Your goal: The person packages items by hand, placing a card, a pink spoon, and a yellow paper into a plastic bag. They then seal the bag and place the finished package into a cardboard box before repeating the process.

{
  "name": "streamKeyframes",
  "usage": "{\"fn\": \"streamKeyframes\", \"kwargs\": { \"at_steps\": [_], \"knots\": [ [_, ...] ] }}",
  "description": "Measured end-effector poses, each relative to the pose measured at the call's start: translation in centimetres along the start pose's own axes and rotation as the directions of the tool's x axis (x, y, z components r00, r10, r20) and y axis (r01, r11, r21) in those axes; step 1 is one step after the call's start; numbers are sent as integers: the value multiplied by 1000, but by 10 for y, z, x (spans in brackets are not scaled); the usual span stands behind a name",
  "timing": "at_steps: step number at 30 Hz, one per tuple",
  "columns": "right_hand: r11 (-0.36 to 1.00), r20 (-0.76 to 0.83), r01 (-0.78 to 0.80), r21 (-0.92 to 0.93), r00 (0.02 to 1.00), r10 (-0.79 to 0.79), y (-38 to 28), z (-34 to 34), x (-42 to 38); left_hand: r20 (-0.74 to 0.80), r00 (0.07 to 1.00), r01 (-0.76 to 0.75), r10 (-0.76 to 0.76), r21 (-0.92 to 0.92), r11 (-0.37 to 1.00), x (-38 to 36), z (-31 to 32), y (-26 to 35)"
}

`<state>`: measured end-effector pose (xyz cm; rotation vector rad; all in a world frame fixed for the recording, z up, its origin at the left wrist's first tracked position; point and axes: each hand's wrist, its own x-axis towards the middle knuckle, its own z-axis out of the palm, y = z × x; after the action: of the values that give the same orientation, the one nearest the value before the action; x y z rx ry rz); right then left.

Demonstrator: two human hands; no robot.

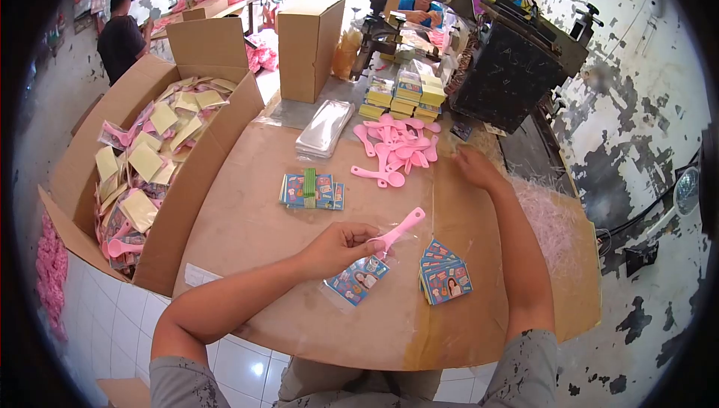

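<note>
Pinching a glossy pink plastic spoon (404, 227), the left hand (341, 249) has thumb and fingers closed on it over the near middle of the cardboard-covered table (299, 303). The spoon's smooth handle slants far and right, its rounded end tipped upward; a thin, crinkled clear bag (333, 297) lies around its lower part, with a blue printed card (359, 281) showing through.

The right hand (473, 167) is bent at the wrist just right of the loose pile of pink spoons (397, 146) — whether its fingers are apart or together, I cannot tell.

Near right lies a fanned stack of blue cards (447, 277), flat and square-edged. Left of the spoon pile sits a card bundle (311, 191) bound in green, with flat, shiny clear sleeves (326, 129) beyond it. Far left — an open brown carton (191, 183) full of bagged packets.
</note>
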<state>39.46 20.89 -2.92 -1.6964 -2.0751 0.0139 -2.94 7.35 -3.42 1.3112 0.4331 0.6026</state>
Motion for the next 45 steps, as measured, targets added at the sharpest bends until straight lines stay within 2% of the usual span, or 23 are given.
{"fn": "streamKeyframes", "kwargs": {
  "at_steps": [3, 6, 9, 12, 14, 17, 20, 23, 27, 35, 38, 40, 42, 44, 45],
  "knots": [
    [991, 75, -87, -102, 993, 95, 2, -1, 18, 34, 999, -10, 10, 16, 1000, 0, -1, 1],
    [996, -104, -33, -87, 994, 24, -25, 4, 5, 23, 1000, 5, -5, -7, 1000, -2, 1, 5],
    [989, -56, -27, -144, 998, 19, -59, -3, -15, 19, 999, 25, -26, 32, 999, -2, -1, 4],
    [989, 111, -73, 131, 992, 59, -148, -53, -44, -13, 1000, 14, -14, 41, 999, -2, -1, 6],
    [832, 326, -183, 524, 945, 3, -168, -57, -65, -58, 998, 13, -12, 18, 1000, 1, -2, 0],
    [710, 308, -155, 687, 947, -92, -224, -67, -94, -115, 993, -13, 13, -6, 1000, -4, 6, -1],
    [708, 165, -58, 704, 983, -84, -234, -57, -104, -119, 992, -31, 31, 3, 1000, -4, 9, 7],
    [438, 153, -153, 886, 988, 35, -233, -52, -104, -106, 994, -28, 26, -15, 999, -5, 11, 11],
    [462, 88, -126, 878, 991, 104, -228, -51, -104, -113, 993, -36, 31, -44, 998, -4, 12, 6],
    [449, 153, -178, 876, 984, 92, -222, -42, -106, -118, 992, -39, 38, -4, 999, -5, 14, 6],
    [478, 238, -191, 857, 971, -37, -225, -35, -112, -125, 991, -60, 50, -79, 995, -6, 14, 5],
    [612, 167, 0, 791, 962, -216, -228, -40, -112, -113, 992, -63, 52, -102, 993, -6, 13, 6],
    [538, 165, -9, 843, 956, -242, -234, -47, -111, -81, 996, -40, 35, -64, 997, -6, 11, 9],
    [235, 241, -207, 950, 962, -127, -239, -55, -107, -13, 1000, 1, -2, -127, 992, -9, 9, 11],
    [373, 176, -95, 923, 966, -189, -241, -58, -108, 23, 1000, 21, -17, -156, 987, -9, 9, 12]
  ]
}}
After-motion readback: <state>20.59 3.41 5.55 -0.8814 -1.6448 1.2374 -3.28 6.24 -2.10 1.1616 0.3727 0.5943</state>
